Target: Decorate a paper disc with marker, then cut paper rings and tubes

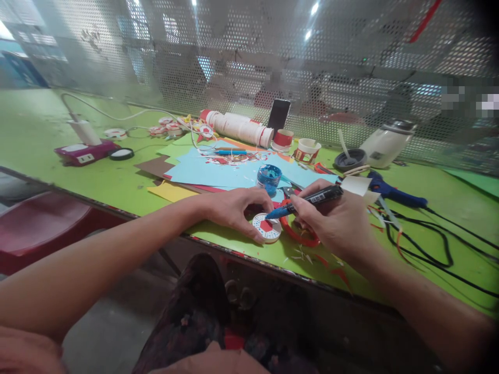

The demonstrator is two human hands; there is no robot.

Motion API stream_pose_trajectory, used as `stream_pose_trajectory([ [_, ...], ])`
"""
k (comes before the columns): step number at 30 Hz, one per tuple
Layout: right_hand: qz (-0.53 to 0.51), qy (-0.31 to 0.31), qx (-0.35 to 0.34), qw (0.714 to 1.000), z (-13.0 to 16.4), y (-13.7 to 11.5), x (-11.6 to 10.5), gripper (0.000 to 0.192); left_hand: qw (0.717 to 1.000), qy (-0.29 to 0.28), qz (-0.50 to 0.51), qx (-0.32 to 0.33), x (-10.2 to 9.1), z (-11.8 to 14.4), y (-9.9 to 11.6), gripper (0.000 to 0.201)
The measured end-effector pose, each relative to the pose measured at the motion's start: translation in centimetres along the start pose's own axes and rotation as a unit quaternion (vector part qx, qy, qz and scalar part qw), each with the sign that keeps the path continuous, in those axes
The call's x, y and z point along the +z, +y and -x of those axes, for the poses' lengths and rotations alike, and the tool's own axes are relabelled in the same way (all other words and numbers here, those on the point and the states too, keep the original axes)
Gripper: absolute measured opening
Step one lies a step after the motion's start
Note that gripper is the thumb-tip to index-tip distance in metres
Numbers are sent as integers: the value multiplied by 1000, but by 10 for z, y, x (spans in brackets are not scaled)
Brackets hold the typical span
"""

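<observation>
My left hand (pixel 237 208) grips the rim of a small white round disc (pixel 276 229) between thumb and fingers. A red hexagon fills the disc's middle, ringed by small blue marks, and it rests near the table's front edge. In my right hand (pixel 335 221) is a black-and-blue marker pen (pixel 317 198), tilted so its blue end meets the top of the disc. Partly under that hand lie orange-handled scissors (pixel 302 240). Just behind the disc stands a small jar smeared with blue paint (pixel 268 176).
Coloured paper sheets (pixel 191 169) cover the middle of the green table. Behind them are a white paper-cup stack (pixel 241 129), a phone (pixel 279 114) and paper cups (pixel 307 150). To the right are a blue glue gun (pixel 397 195), black cables and a white jar (pixel 390 144). A purple power strip (pixel 83 153) sits left.
</observation>
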State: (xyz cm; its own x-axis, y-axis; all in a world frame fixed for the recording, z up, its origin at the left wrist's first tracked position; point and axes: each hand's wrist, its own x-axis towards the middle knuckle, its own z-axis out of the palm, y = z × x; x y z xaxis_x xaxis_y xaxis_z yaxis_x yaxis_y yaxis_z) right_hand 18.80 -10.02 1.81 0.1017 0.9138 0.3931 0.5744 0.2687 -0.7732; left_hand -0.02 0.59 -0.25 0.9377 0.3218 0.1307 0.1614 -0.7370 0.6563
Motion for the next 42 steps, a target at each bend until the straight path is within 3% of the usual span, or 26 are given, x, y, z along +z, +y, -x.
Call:
stream_pose_trajectory([
  [20, -10, -23, -3, 1000, -1, -2, 1, 19, 1000, -7, 15, 0, -1, 0, 2, 46],
  [35, 16, -43, -47, 998, -2, -1, 3, 27, 1000, -12, -8, 8, -1, -1, 2, 45],
  [42, 17, -28, -47, 998, -1, 0, 3, 29, 1000, -13, 3, -6, -1, -1, 5, 44],
])
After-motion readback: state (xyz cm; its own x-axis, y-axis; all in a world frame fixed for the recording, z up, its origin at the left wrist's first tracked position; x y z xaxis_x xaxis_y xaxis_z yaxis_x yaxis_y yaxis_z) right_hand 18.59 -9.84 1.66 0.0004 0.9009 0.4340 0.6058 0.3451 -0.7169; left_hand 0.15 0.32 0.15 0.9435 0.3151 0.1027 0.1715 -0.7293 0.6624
